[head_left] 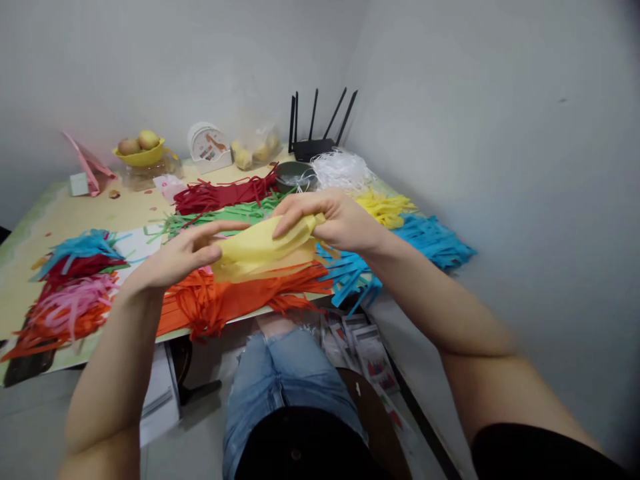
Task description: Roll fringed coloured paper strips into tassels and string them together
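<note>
Both the left hand (183, 257) and right hand (336, 220) pinch a folded pale-yellow paper sheet (263, 250) above the fringed orange paper strips (240, 300) (finished-looking coloured bundles lie from nine to two o'clock), this sheet apparently still uncut.

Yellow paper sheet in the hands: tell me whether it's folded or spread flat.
Folded: the yellow paper sheet bends over in layers between the left hand and right hand.
</note>
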Tool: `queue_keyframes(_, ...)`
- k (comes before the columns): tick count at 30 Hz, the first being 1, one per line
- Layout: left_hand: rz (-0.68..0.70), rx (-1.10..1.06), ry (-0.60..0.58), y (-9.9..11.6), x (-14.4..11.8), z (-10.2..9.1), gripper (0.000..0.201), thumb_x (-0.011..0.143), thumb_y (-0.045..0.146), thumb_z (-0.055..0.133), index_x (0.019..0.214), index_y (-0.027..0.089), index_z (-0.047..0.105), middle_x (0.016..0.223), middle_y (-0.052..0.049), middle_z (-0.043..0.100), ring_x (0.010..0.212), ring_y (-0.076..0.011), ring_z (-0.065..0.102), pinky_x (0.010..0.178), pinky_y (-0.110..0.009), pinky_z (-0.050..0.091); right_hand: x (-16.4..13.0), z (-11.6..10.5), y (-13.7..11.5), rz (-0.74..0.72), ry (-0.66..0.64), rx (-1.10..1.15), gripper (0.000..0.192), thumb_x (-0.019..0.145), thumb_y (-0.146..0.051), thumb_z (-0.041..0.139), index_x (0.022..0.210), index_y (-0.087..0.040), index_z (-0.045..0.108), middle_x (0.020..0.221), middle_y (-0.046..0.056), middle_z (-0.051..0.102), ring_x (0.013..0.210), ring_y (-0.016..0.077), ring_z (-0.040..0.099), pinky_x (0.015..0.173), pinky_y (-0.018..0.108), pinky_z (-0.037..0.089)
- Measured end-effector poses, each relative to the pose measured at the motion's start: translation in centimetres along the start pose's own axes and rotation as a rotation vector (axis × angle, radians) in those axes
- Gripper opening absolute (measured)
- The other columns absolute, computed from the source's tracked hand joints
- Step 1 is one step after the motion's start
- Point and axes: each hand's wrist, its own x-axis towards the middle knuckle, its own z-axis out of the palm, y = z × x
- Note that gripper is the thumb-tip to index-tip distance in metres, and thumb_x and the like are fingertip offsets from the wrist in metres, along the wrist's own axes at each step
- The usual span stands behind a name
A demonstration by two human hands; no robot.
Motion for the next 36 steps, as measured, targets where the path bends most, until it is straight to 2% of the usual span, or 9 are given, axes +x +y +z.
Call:
queue_keyframes(4, -0.089, -0.046, -0.141, 1.0, 1.7, 0.9, 0.048, 0.077, 0.057, 0.073, 0.102, 0.017, 0.074, 0.086, -0.005, 0.071, 0.072, -0.0168, 0.063, 0.061, -0.023, 0.049, -0.2, -0.4, -0.1, -0.080, -0.060, -0.148, 0.030, 0.085, -0.010, 0.053, 0.094, -0.020, 0.080, 0.109, 0.005, 0.072, 0.100, 0.0143, 0.066, 0.088, 0.028, 0.050)
queue_keyframes(8, -0.108, -0.114, -0.209, 1.9, 2.3, 1.6, 0.034, 0.079, 0.050, 0.074, 0.080, 0.016, 0.068, 0.069, 0.000, 0.062, 0.060, -0.0108, 0.054, 0.054, -0.020, 0.042, -0.5, -1.4, -0.9, -0.144, -0.148, -0.271, 0.039, 0.083, -0.005, 0.049, 0.099, -0.023, 0.079, 0.119, 0.004, 0.068, 0.107, 0.0151, 0.063, 0.091, 0.032, 0.050)
queue_keyframes(12, -0.145, -0.124, -0.204, 2.0, 2.3, 1.4, 0.034, 0.078, 0.048, 0.074, 0.072, 0.016, 0.065, 0.065, 0.001, 0.059, 0.057, -0.0108, 0.051, 0.053, -0.021, 0.041, -0.4, -2.3, -1.5, -0.121, -0.179, -0.287, 0.047, 0.079, -0.002, 0.044, 0.103, -0.024, 0.078, 0.125, 0.004, 0.066, 0.108, 0.0154, 0.061, 0.094, 0.034, 0.049)
queue_keyframes(19, -0.133, -0.032, -0.146, 2.3, 2.3, 0.8, 0.044, 0.082, 0.056, 0.066, 0.063, 0.017, 0.061, 0.058, 0.000, 0.054, 0.054, -0.0110, 0.047, 0.051, -0.022, 0.038, -0.7, -2.5, -1.1, -0.154, -0.169, -0.402, 0.040, 0.082, -0.002, 0.048, 0.098, -0.023, 0.077, 0.126, 0.004, 0.066, 0.110, 0.0161, 0.062, 0.095, 0.034, 0.050)
queue_keyframes(25, -0.072, 0.234, -0.116, 2.4, 2.0, 0.7, 0.042, 0.088, 0.053, 0.056, 0.065, 0.018, 0.059, 0.059, 0.001, 0.051, 0.055, -0.0113, 0.045, 0.051, -0.022, 0.035, -1.1, -4.9, -2.5, -0.076, -0.412, -0.384, 0.030, 0.091, -0.029, 0.061, 0.118, -0.027, 0.073, 0.131, 0.004, 0.065, 0.121, 0.0200, 0.060, 0.099, 0.036, 0.049)
queue_keyframes(28, -0.002, 0.432, -0.106, 3.1, 1.9, 1.4, 0.034, 0.089, 0.047, 0.055, 0.070, 0.019, 0.061, 0.061, 0.001, 0.054, 0.056, -0.0130, 0.047, 0.053, -0.024, 0.035, -0.2, -5.0, -3.1, 0.042, -0.378, -0.334, 0.037, 0.093, -0.046, 0.058, 0.120, -0.025, 0.071, 0.120, 0.003, 0.069, 0.112, 0.0194, 0.063, 0.090, 0.031, 0.050)
queue_keyframes(31, 0.042, 0.547, -0.077, 3.9, 1.6, 2.2, 0.031, 0.090, 0.044, 0.051, 0.075, 0.020, 0.063, 0.064, 0.000, 0.059, 0.058, -0.0147, 0.049, 0.055, -0.026, 0.036, 0.7, -3.1, -2.3, 0.126, -0.369, -0.329, 0.034, 0.096, -0.046, 0.055, 0.103, -0.019, 0.073, 0.091, 0.002, 0.071, 0.084, 0.0141, 0.063, 0.071, 0.024, 0.045)
queue_keyframes(34, 0.031, 0.545, -0.054, 4.1, 1.0, 2.5, 0.030, 0.091, 0.043, 0.050, 0.077, 0.019, 0.063, 0.068, -0.001, 0.062, 0.061, -0.0152, 0.051, 0.058, -0.026, 0.037, 0.9, -1.0, -1.0, 0.175, -0.444, -0.320, 0.031, 0.094, -0.039, 0.058, 0.074, -0.016, 0.064, 0.062, -0.003, 0.055, 0.057, 0.0078, 0.045, 0.057, 0.022, 0.031)
queue_keyframes(36, 0.009, 0.484, -0.032, 3.6, 0.7, 2.4, 0.029, 0.090, 0.044, 0.053, 0.077, 0.019, 0.062, 0.070, -0.001, 0.062, 0.062, -0.0148, 0.051, 0.059, -0.026, 0.039, 0.5, -0.2, -0.5, 0.189, -0.376, -0.320, 0.033, 0.093, -0.035, 0.058, 0.067, -0.016, 0.055, 0.059, -0.005, 0.046, 0.055, 0.0067, 0.038, 0.056, 0.023, 0.027)
